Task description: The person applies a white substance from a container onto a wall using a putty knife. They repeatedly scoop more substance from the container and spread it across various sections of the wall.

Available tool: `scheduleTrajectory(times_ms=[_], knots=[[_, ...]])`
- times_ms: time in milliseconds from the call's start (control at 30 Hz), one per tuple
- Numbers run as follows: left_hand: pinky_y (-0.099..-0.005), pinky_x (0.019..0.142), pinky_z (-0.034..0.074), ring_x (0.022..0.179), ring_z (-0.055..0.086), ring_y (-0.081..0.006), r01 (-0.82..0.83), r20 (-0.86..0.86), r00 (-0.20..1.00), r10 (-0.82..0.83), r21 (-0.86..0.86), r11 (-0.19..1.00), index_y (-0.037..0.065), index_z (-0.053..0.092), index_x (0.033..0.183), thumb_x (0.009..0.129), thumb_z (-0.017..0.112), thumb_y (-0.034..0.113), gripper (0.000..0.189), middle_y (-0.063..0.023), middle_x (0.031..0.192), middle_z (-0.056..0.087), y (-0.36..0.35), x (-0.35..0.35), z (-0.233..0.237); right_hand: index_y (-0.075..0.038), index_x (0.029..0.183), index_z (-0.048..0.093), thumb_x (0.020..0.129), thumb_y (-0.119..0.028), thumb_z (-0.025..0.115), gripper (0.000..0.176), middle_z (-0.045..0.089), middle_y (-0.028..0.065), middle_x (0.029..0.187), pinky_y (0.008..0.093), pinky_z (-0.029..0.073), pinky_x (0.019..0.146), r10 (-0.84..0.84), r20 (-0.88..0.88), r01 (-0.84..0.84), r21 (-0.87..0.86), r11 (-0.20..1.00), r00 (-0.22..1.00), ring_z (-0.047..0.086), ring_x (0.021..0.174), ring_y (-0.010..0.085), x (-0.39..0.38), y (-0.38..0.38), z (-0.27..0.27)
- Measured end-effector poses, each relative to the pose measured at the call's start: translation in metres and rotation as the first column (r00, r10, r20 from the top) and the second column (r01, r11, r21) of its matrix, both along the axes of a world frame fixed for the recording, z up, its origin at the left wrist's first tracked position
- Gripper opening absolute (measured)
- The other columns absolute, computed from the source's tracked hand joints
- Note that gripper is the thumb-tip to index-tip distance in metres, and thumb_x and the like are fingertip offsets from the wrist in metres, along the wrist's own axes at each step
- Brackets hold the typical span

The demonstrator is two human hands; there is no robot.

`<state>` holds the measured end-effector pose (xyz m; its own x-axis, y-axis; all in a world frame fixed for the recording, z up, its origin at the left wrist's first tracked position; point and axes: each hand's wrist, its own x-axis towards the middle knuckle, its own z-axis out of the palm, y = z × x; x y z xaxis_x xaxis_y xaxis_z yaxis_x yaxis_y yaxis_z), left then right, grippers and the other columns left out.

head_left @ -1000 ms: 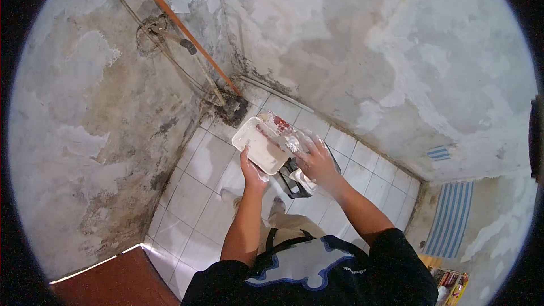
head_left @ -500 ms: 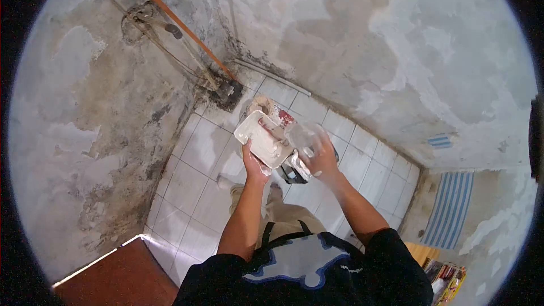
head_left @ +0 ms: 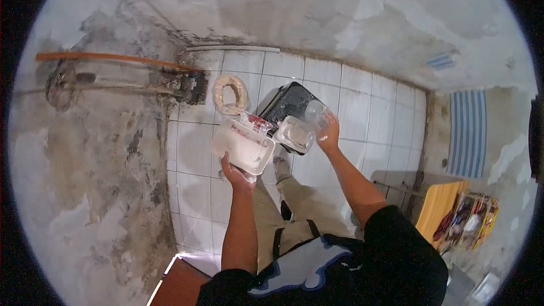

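Observation:
My left hand (head_left: 239, 178) is closed on the near edge of a white rectangular tub (head_left: 245, 150) with whitish material inside and some red on it. A clear plastic cup (head_left: 317, 113) is in my right hand (head_left: 328, 133), to the right of the tub. Between the hands is a small clear container (head_left: 296, 135) with white residue; whether it rests on the case below is unclear. The black case (head_left: 290, 102) lies on the floor. Beyond the tub is a sack with a rolled beige rim (head_left: 230, 95).
An orange pipe (head_left: 113, 58) and thinner pipes run along the stained left wall. A brown panel (head_left: 178, 284) is at the lower left. At the right are a striped cloth (head_left: 467, 133), a wooden board (head_left: 439, 207) and a rack of items (head_left: 473, 221).
The view has turned, bringing the black case and the sack's round opening into sight. My right hand has moved the cup away from the tub, and the small container shows clearly.

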<state>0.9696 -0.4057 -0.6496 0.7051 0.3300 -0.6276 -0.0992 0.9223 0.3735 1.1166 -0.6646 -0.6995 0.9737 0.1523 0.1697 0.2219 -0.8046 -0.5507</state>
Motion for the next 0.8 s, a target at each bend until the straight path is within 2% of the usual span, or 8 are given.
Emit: scheduleTrajectory(times_ms=[67, 167, 200, 333, 467, 667, 767, 800], knots=[[-0.0466, 0.094, 0.044, 0.116, 0.050, -0.0317, 0.011, -0.050, 0.999, -0.010, 0.027, 1.000, 0.006, 0.040, 0.135, 0.085, 0.052, 0.043, 0.064, -0.0118, 0.128, 0.050, 0.000, 0.001, -0.013, 0.005, 0.099, 0.064, 0.073, -0.027, 0.075, 0.043, 0.061, 0.0249, 0.111, 0.0433, 0.043, 0.095, -0.073, -0.022, 0.071, -0.101, 0.992, 0.997, 0.055, 0.105, 0.0414, 0.006, -0.008, -0.032], [-0.0469, 0.094, 0.045, 0.114, 0.052, -0.0313, 0.057, -0.128, 0.990, -0.056, 0.004, 0.998, 0.006, 0.040, 0.135, 0.086, 0.051, 0.042, 0.061, -0.0108, 0.126, 0.051, 0.012, -0.006, -0.014, 0.002, 0.095, 0.066, 0.074, -0.027, 0.075, 0.037, 0.062, 0.0229, 0.109, 0.0431, 0.043, 0.094, -0.144, -0.143, 0.138, -0.049, 0.989, 0.979, 0.055, 0.106, 0.0401, 0.016, -0.001, -0.073], [-0.0468, 0.093, 0.045, 0.113, 0.052, -0.0313, 0.057, -0.118, 0.991, -0.059, -0.022, 0.998, 0.007, 0.041, 0.134, 0.086, 0.051, 0.042, 0.061, -0.0106, 0.126, 0.051, 0.009, -0.012, -0.017, 0.000, 0.092, 0.068, 0.075, -0.026, 0.074, 0.031, 0.063, 0.0204, 0.108, 0.0442, 0.044, 0.092, -0.146, -0.178, 0.123, -0.135, 0.983, 0.973, 0.057, 0.104, 0.0381, 0.013, -0.004, -0.084], [-0.0473, 0.093, 0.045, 0.113, 0.052, -0.0310, 0.072, -0.116, 0.990, -0.078, -0.054, 0.996, 0.007, 0.041, 0.134, 0.086, 0.050, 0.042, 0.060, -0.0100, 0.127, 0.050, 0.007, -0.018, -0.024, -0.003, 0.091, 0.069, 0.075, -0.024, 0.073, 0.027, 0.064, 0.0191, 0.105, 0.0451, 0.045, 0.089, -0.164, -0.202, 0.133, -0.158, 0.978, 0.966, 0.059, 0.098, 0.0371, 0.027, 0.004, -0.120], [-0.0478, 0.093, 0.045, 0.114, 0.051, -0.0307, 0.096, -0.137, 0.985, -0.103, -0.055, 0.994, 0.008, 0.040, 0.135, 0.086, 0.050, 0.042, 0.061, -0.0100, 0.127, 0.050, -0.005, -0.034, -0.027, -0.002, 0.094, 0.069, 0.076, -0.022, 0.072, 0.026, 0.063, 0.0205, 0.106, 0.0440, 0.045, 0.090, -0.175, -0.293, 0.146, -0.119, 0.982, 0.940, 0.059, 0.099, 0.0372, 0.022, 0.003, -0.120], [-0.0485, 0.093, 0.044, 0.114, 0.050, -0.0310, 0.113, -0.152, 0.980, -0.125, -0.087, 0.990, 0.008, 0.039, 0.135, 0.086, 0.050, 0.042, 0.061, -0.0102, 0.126, 0.049, 0.000, -0.041, -0.027, -0.005, 0.117, 0.059, 0.077, -0.015, 0.067, 0.042, 0.050, 0.0205, 0.129, 0.0448, 0.044, 0.092, -0.167, -0.105, 0.147, -0.169, 0.974, 0.980, 0.049, 0.113, 0.0387, 0.002, 0.008, -0.087], [-0.0488, 0.094, 0.044, 0.115, 0.050, -0.0314, 0.084, -0.168, 0.981, -0.093, -0.061, 0.995, 0.008, 0.038, 0.136, 0.086, 0.050, 0.042, 0.062, -0.0106, 0.128, 0.049, -0.005, -0.036, -0.025, -0.008, 0.124, 0.054, 0.078, -0.012, 0.065, 0.048, 0.046, 0.0187, 0.134, 0.0442, 0.041, 0.097, -0.018, -0.056, 0.007, -0.176, 0.984, 0.998, 0.046, 0.117, 0.0385, -0.029, 0.002, -0.069], [-0.0489, 0.095, 0.043, 0.116, 0.049, -0.0315, 0.078, -0.152, 0.984, -0.091, -0.088, 0.993, 0.008, 0.038, 0.137, 0.086, 0.050, 0.042, 0.063, -0.0109, 0.129, 0.048, 0.004, -0.030, -0.025, -0.009, 0.124, 0.055, 0.079, -0.012, 0.063, 0.047, 0.048, 0.0183, 0.132, 0.0438, 0.039, 0.100, 0.060, -0.208, -0.113, -0.252, 0.961, 0.976, 0.046, 0.117, 0.0379, -0.037, 0.008, -0.073]])
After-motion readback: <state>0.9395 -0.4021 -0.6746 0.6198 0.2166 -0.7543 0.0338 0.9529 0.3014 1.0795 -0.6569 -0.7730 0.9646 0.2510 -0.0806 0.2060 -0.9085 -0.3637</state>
